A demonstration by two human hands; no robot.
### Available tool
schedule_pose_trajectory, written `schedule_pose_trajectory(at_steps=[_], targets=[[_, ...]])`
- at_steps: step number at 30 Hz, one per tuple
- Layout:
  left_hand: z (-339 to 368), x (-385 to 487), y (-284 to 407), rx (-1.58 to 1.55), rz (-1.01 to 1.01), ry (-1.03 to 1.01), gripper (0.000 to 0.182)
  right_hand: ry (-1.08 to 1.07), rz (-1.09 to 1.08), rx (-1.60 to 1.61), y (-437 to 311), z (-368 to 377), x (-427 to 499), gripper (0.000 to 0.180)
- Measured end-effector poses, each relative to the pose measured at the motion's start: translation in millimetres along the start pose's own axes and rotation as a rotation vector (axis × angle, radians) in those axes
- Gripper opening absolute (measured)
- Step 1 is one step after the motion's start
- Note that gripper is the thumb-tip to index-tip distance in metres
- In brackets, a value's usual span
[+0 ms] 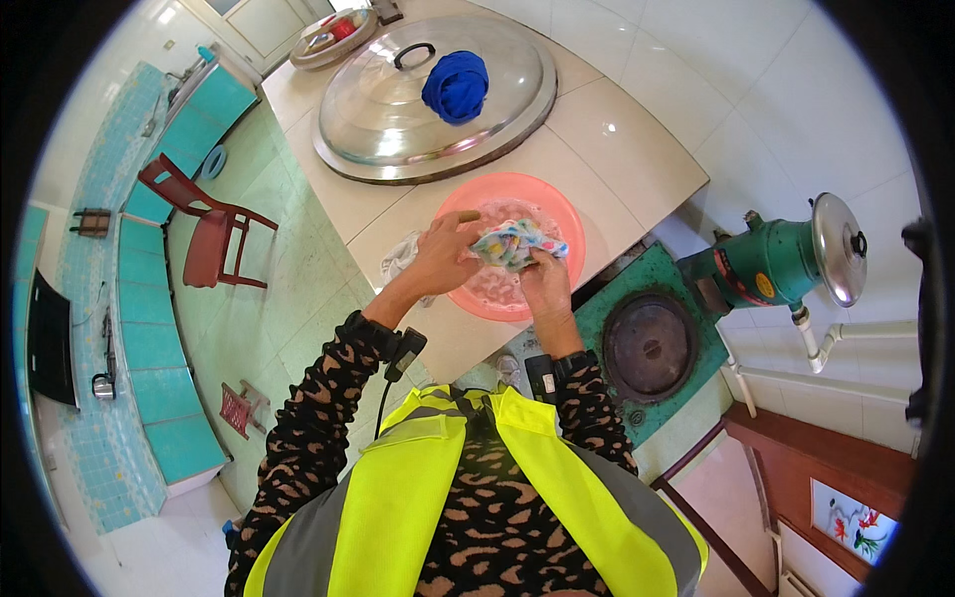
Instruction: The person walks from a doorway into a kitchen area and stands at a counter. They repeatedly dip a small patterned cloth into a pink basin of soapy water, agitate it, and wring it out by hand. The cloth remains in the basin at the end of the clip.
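Note:
A wet white cloth with a colourful print [518,245] is held above a pink plastic basin [561,200] of sudsy water. My right hand [548,282] grips the cloth's right end between thumb and fingers. At its left edge is my left hand [445,254], with the index finger stretched out over the basin. Whether the left fingertips pinch the fabric is hidden. The basin stands on a beige tiled counter [597,160]. A whitish cloth [401,257] lies beside it on the left, partly behind my left hand.
A large domed metal lid [373,112] bearing a bundled blue cloth [456,86] lies beyond the basin. A woven tray [358,41] sits farther back. To the right are a green stove [649,343] and a green metal boiler [776,261]. A red chair [209,239] stands left.

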State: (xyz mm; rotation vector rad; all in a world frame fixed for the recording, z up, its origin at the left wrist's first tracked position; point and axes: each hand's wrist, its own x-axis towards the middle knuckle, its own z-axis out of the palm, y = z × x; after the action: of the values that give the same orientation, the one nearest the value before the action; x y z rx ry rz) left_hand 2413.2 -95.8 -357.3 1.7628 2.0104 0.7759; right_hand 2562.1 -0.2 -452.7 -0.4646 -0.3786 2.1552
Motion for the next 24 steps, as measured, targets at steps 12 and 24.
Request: schedule_pose_trajectory(at_steps=[12, 24], targets=[[30.4, 7.4, -30.4, -0.235, -0.142, 0.189, 0.057, -0.141, -0.001, -0.223, -10.8, 41.5, -21.0, 0.031], [-14.3, 10.8, -5.9, -0.175, -0.016, 0.11, 0.038, -0.213, 0.099, -0.563, -34.3, 45.3, -8.2, 0.015]])
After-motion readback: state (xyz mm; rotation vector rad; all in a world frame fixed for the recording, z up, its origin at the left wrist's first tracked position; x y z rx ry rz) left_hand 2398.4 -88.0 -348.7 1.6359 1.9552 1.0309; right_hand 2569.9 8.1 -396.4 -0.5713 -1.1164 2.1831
